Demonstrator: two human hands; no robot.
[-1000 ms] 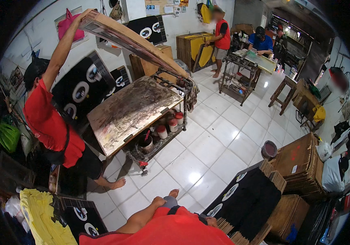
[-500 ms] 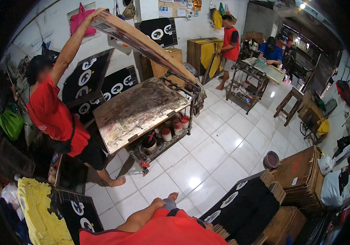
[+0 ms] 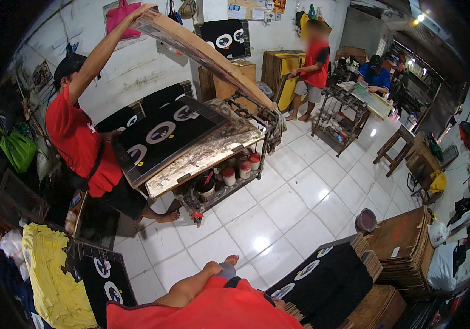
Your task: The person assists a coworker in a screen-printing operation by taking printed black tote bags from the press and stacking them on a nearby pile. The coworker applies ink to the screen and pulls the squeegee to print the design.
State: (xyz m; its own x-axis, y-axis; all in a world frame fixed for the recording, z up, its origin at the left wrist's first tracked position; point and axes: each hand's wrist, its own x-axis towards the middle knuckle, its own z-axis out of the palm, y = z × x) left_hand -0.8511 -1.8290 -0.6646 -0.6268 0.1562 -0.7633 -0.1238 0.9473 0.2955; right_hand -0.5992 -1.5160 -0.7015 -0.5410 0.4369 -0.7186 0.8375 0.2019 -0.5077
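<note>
My left hand (image 3: 212, 267) is curled closed against the grey shorts at my leg, with nothing seen in it. Only a sliver of my right hand (image 3: 279, 304) shows past my red shirt, its fingers hidden, near black cloth printed with white ovals (image 3: 323, 279). Ahead on the left, a co-worker in red holds up a wooden-framed screen (image 3: 207, 52) with one raised arm. The other hand is at the near edge of a board of black printed fabric (image 3: 163, 134), tilted over a stained printing table (image 3: 207, 159).
Lidded pots (image 3: 244, 169) stand on the shelf below the table. A yellow cloth pile (image 3: 54, 274) lies at lower left. Stacked brown boards (image 3: 399, 236) and a round bucket (image 3: 365, 220) are on the right. Two other people stand farther back near a cart (image 3: 339, 115) and a stool (image 3: 394, 148).
The co-worker has swung the board of black fabric from the left side onto the printing table, keeping the screen raised. A foot has shifted. My hands stay put; my view turned slightly.
</note>
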